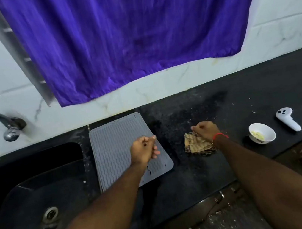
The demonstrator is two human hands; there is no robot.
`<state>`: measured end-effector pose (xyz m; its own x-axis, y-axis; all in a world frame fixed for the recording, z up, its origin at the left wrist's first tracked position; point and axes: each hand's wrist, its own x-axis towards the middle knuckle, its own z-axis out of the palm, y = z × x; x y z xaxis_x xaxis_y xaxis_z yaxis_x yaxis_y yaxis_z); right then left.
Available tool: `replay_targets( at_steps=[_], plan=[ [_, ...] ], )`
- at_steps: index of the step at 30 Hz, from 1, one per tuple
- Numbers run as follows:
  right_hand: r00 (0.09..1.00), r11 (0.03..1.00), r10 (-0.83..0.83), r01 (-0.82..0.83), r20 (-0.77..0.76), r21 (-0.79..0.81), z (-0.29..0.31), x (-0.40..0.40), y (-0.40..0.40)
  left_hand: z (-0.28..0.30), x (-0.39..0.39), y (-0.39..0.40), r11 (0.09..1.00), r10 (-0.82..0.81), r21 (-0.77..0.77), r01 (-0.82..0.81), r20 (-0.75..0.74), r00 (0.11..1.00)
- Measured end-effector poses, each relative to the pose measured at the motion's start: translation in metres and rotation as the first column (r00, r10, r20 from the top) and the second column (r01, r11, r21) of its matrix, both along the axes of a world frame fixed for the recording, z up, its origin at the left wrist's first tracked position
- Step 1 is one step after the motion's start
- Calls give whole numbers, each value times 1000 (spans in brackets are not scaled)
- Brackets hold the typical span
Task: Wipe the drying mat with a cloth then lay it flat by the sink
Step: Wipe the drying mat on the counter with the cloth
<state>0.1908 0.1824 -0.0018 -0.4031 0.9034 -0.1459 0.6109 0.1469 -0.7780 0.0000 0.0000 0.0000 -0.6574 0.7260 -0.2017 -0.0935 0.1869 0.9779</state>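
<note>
Sink [22,202] at far left, tap [1,125] above it; grey mat [112,149] lies flat on the black counter [242,100] just beside the sink. Left hand [143,149] hovers over the mat's right edge, fingers loosely curled, grip on nothing. Right hand [205,130] pinches the crumpled cloth [196,145] on the counter; bowl [262,133] and white controller [288,121] farther right.

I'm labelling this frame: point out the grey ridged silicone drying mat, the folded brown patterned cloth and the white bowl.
Grey ridged silicone drying mat [114,139], head view, ridged centre.
Folded brown patterned cloth [196,146], head view, folded top.
White bowl [266,132], head view, inner wall.
</note>
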Motion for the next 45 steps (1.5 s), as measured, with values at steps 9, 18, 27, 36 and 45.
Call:
replay_targets(
  at_steps=[9,18,27,36,45],
  plan=[
    [790,952,217,-300,574,54,-35,21,10,-46,50,54,689,-699,-553,468,-339,629],
    [594,887,357,-458,721,-62,-70,14,19,-54,68,67,477,-851,-756,447,-270,451],
    [836,925,158,-311,525,218,-66,23,29,-57,34,37,579,-777,-721,382,-345,527],
    [785,913,-330,124,-525,-388,-15,-17,17,-58,-14,-25,745,-555,-646,166,-462,691],
    [881,898,-89,-131,-465,-419,8,-95,-80,-43,-65,-97,912,-304,-407,54,-580,756]
  ],
)
